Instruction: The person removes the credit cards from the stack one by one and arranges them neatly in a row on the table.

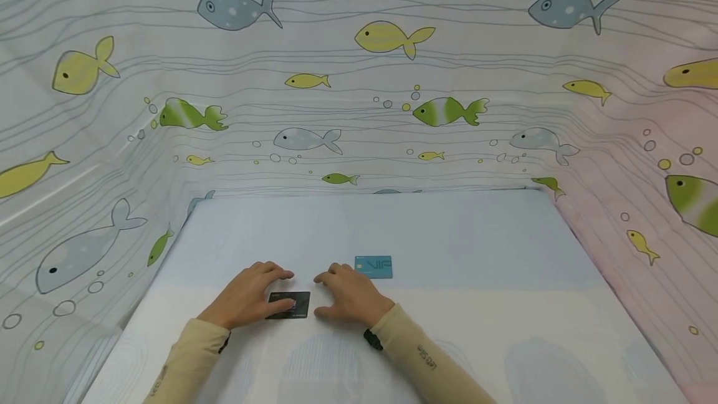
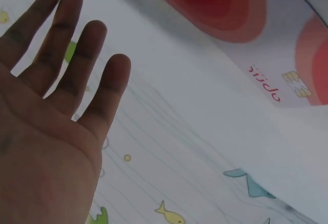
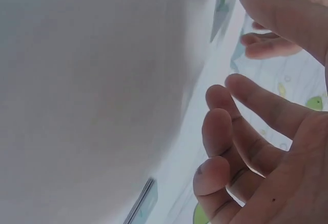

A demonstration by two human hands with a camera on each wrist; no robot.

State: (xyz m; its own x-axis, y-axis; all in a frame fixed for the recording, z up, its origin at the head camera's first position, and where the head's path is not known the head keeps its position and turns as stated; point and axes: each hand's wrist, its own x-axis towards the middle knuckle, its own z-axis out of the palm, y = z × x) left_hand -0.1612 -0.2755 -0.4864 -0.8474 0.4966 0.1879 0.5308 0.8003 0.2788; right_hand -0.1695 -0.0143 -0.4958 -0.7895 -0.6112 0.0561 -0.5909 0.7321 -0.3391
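One flat black rectangular card (image 1: pixel 290 305) is lain on the pale tabletop (image 1: pixel 449 329), touched at its left edge by the relaxed, grasping-nothing left hand (image 1: pixel 247 297). Just right of it, the right hand (image 1: pixel 348 295) is rested, released. Beyond that hand lies a blue plastic card (image 1: pixel 374 267).

The head camera looks forward and down over the pale blue cloth-covered surface (image 1: pixel 449 242). Both wrist cameras sit very close, low against that surface, sharing the fish-print fabric backdrop (image 1: pixel 359 111).
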